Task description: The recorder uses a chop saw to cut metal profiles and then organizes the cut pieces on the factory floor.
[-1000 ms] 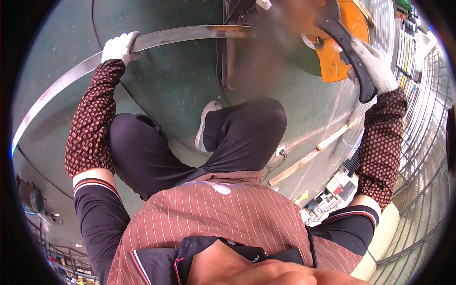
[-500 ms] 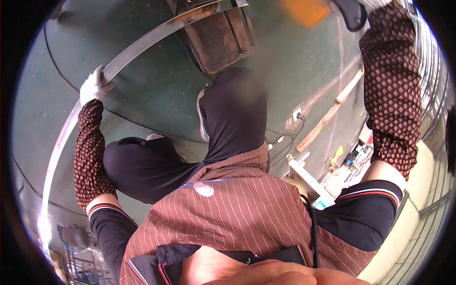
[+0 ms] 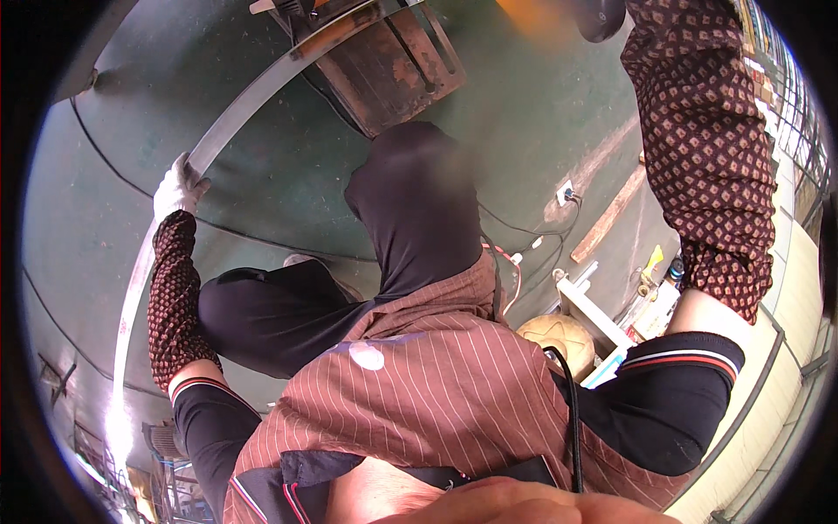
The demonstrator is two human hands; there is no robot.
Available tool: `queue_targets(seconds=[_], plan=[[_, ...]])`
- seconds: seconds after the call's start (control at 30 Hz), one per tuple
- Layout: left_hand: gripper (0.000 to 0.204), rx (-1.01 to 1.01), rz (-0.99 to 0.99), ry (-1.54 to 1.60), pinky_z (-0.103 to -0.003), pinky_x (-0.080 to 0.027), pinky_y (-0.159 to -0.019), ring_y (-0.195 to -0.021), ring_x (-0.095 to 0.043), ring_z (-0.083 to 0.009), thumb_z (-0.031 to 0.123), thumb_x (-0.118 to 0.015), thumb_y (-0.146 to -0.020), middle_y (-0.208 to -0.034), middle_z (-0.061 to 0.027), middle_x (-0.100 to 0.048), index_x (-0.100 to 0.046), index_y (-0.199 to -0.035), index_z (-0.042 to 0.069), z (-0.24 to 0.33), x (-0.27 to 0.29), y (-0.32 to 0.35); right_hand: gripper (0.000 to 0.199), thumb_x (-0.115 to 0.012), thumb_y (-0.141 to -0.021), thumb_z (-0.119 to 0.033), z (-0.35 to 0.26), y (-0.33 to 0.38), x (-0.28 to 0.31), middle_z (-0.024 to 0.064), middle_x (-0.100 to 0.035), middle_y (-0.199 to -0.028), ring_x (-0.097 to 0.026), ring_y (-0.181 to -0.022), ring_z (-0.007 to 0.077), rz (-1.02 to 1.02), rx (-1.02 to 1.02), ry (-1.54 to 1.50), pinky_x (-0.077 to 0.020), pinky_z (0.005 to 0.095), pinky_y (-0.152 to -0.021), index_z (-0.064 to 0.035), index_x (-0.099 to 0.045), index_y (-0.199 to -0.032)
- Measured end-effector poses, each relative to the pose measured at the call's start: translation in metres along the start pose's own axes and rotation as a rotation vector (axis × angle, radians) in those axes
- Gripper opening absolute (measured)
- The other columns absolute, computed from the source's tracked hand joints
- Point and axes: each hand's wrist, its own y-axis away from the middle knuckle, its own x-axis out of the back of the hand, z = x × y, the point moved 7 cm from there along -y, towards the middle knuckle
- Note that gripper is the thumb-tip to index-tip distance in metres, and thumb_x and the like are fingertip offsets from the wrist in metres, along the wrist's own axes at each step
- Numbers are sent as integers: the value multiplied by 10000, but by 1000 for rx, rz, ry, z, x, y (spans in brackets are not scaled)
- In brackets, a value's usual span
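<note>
My left hand (image 3: 178, 189), in a white glove, is closed around a long, flat metal strip (image 3: 229, 122). The strip runs from the lower left up to the top edge and appears curved here. Its far part lies over a rusty slotted metal machine table (image 3: 384, 80). My right forearm in a patterned sleeve (image 3: 707, 131) reaches past the top edge, and the hand itself is out of the picture. Close to that sleeve's end shows a dark rounded object (image 3: 601, 19), beside a blurred orange shape (image 3: 543, 17); what they are I cannot tell.
Black cables (image 3: 113, 166) trail over the green floor. To the right are a socket (image 3: 566, 194), a wooden strip (image 3: 609, 215), a round tan object (image 3: 559, 339) and a cluttered white bench (image 3: 594, 314). A motor-like machine (image 3: 164, 439) stands at the lower left.
The view has shifted a little. My left hand still grips the metal strip. My right hand, partly visible before at the top, has gone out of the picture.
</note>
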Motion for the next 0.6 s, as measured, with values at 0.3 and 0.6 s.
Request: queue_targets(seconds=[0.3,0.6], plan=[[870,72,-42,-157,-442,-517,-977,-1161,-640,-307,387,-859,-754,-1279,-122,-644,-418,-1474,176,15,20,3,504,-524,-1020,-466,-4,-3,-3,54,-704,-794,-639,-627,126,-12,16,-76,-529,277,-593,5,-703,-1002],[428,-751,265,41,-469,-473,-971,-1102,-629,-337,313,-728,-852,-1123,-122,-673,-624,-1212,105,275,80,29,519,-524,-1018,-486,-30,-10,11,69,-704,-795,-652,-622,142,-75,-62,78,-544,289,-586,-1,-707,-1039]])
